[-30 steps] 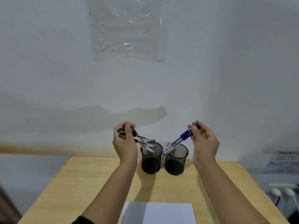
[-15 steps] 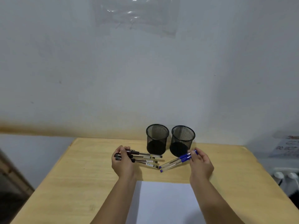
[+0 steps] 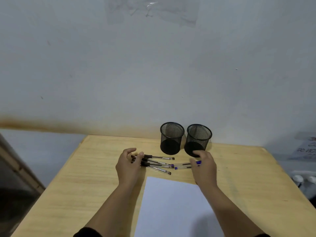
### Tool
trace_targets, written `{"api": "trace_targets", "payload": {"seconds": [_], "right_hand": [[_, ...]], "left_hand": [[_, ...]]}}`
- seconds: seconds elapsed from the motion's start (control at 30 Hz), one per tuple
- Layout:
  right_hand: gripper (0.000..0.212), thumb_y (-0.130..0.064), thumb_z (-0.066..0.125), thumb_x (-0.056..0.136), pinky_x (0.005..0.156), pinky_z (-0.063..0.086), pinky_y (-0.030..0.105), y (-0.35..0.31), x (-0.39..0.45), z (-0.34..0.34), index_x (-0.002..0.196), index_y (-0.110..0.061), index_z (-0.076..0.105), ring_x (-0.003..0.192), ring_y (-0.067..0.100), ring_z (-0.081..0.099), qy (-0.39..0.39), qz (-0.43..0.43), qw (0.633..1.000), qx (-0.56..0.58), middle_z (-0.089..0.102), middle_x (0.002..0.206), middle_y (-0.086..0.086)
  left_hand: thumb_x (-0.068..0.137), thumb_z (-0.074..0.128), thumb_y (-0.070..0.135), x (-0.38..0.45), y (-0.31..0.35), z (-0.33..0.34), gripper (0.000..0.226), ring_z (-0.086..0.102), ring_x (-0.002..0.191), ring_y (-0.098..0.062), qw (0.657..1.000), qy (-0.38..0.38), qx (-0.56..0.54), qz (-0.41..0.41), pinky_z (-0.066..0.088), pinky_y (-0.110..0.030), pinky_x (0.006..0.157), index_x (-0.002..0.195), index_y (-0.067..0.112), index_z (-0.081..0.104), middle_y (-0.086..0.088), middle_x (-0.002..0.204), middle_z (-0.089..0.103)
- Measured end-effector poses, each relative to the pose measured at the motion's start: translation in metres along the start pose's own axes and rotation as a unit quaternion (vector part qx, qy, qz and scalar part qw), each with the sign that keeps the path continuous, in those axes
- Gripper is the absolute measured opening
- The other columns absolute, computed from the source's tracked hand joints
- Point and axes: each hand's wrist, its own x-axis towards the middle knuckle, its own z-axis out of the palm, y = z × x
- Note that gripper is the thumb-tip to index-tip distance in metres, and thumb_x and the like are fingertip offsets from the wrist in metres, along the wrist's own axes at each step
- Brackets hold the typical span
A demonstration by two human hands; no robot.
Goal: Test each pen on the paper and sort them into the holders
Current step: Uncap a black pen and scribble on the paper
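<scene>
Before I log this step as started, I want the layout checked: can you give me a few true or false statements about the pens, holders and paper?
1. Both mesh holders stand upright. True.
2. Pens already stand in the holders. False: both look empty.
3. The black pens lie on the table by the left hand. True.
4. The paper has scribbles on it. False: it looks blank.
5. The blue pens lie by the right hand. True.

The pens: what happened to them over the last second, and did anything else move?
Both hands came down from in front of the holders to the table. The left hand laid the black pens down and is opening off them; the right hand set down the blue pens, fingers loosening over them. The two mesh holders and the paper stayed put.
</scene>
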Motion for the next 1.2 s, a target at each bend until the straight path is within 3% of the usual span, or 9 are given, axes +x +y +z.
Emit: {"api": "trace_targets", "payload": {"seconds": [0.1, 0.17, 0.37, 0.5, 0.67, 0.87, 0.97, 1.07, 1.2], "right_hand": [[0.020, -0.017, 0.065, 0.085, 0.086, 0.033, 0.019, -0.018, -0.012, 0.017, 0.104, -0.013, 0.068, 0.108, 0.015, 0.050, -0.089, -0.077, 0.993, -0.015, 0.060, 0.113, 0.002], [0.022, -0.024, 0.063, 0.087, 0.085, 0.033, 0.017, -0.026, -0.018, 0.028, 0.108, -0.018, 0.068, 0.104, 0.006, 0.044, -0.135, -0.112, 0.984, -0.041, 0.059, 0.112, -0.003], [0.024, -0.036, 0.063, 0.085, 0.082, 0.041, 0.022, -0.036, -0.026, 0.044, 0.103, -0.022, 0.070, 0.097, 0.006, 0.044, -0.187, -0.147, 0.968, -0.079, 0.060, 0.101, -0.007], [0.022, -0.039, 0.071, 0.077, 0.076, 0.039, 0.019, -0.037, -0.031, 0.044, 0.088, -0.020, 0.073, 0.093, 0.008, 0.045, -0.202, -0.169, 0.964, -0.041, 0.056, 0.088, -0.010], [0.018, -0.033, 0.071, 0.079, 0.079, 0.038, 0.019, -0.038, -0.032, 0.046, 0.092, -0.020, 0.075, 0.093, 0.007, 0.043, -0.210, -0.188, 0.957, -0.065, 0.051, 0.089, -0.012], [0.015, -0.029, 0.066, 0.084, 0.082, 0.034, 0.023, -0.043, -0.027, 0.042, 0.092, -0.018, 0.072, 0.095, 0.007, 0.042, -0.194, -0.187, 0.959, -0.087, 0.051, 0.097, -0.010], [0.006, -0.027, 0.070, 0.081, 0.079, 0.041, 0.026, -0.052, -0.023, 0.032, 0.084, -0.022, 0.070, 0.089, 0.008, 0.050, -0.193, -0.132, 0.972, 0.001, 0.056, 0.095, -0.009], [0.006, -0.021, 0.074, 0.078, 0.062, 0.047, 0.020, -0.070, -0.020, 0.014, 0.080, -0.021, 0.069, 0.070, 0.008, 0.056, -0.202, -0.037, 0.968, 0.145, 0.063, 0.081, -0.004], [0.011, -0.007, 0.072, 0.079, 0.048, 0.044, 0.020, -0.087, -0.026, 0.001, 0.088, -0.008, 0.065, 0.051, 0.011, 0.049, -0.175, 0.102, 0.896, 0.396, 0.055, 0.058, 0.003]], "left_hand": [[0.080, 0.069, 0.020, -0.004, -0.004, -0.010, 0.008, 0.060, 0.096, -0.009, 0.995, -0.039, 0.045, 0.080, 0.044, -0.021, 0.083, 0.083, 0.026, 0.066, 0.009, 0.098, 0.065], [0.079, 0.069, 0.014, -0.005, -0.009, -0.015, 0.010, 0.058, 0.096, -0.007, 0.983, -0.078, 0.112, 0.127, 0.042, -0.021, 0.090, 0.085, 0.022, 0.070, 0.008, 0.099, 0.065], [0.079, 0.068, 0.013, -0.003, -0.018, -0.023, 0.007, 0.050, 0.099, -0.004, 0.954, -0.128, 0.200, 0.182, 0.027, 0.006, 0.081, 0.082, 0.012, 0.074, 0.004, 0.106, 0.061], [0.080, 0.066, 0.012, -0.005, -0.021, -0.022, 0.007, 0.049, 0.096, -0.010, 0.943, -0.111, 0.225, 0.217, 0.029, 0.001, 0.078, 0.077, 0.012, 0.072, 0.007, 0.090, 0.057], [0.081, 0.066, 0.016, -0.006, -0.026, -0.015, 0.007, 0.050, 0.092, -0.019, 0.941, -0.074, 0.238, 0.228, 0.035, -0.020, 0.075, 0.078, 0.011, 0.071, -0.002, 0.086, 0.064], [0.080, 0.068, 0.022, -0.007, -0.026, -0.024, 0.011, 0.046, 0.094, -0.010, 0.937, -0.128, 0.217, 0.242, 0.032, -0.006, 0.075, 0.088, 0.016, 0.071, 0.004, 0.091, 0.064], [0.082, 0.066, 0.021, -0.008, -0.020, -0.031, 0.017, 0.047, 0.092, -0.005, 0.938, -0.139, 0.203, 0.246, 0.033, -0.004, 0.076, 0.099, 0.021, 0.067, 0.011, 0.094, 0.060], [0.081, 0.065, 0.012, -0.013, -0.002, -0.033, 0.017, 0.057, 0.086, -0.005, 0.967, -0.122, 0.109, 0.195, 0.037, -0.001, 0.075, 0.092, 0.025, 0.067, 0.014, 0.088, 0.062], [0.081, 0.067, 0.013, -0.027, 0.022, -0.031, 0.016, 0.061, 0.079, 0.001, 0.982, -0.120, 0.023, 0.147, 0.043, -0.005, 0.069, 0.083, 0.028, 0.061, 0.011, 0.083, 0.068]]}}
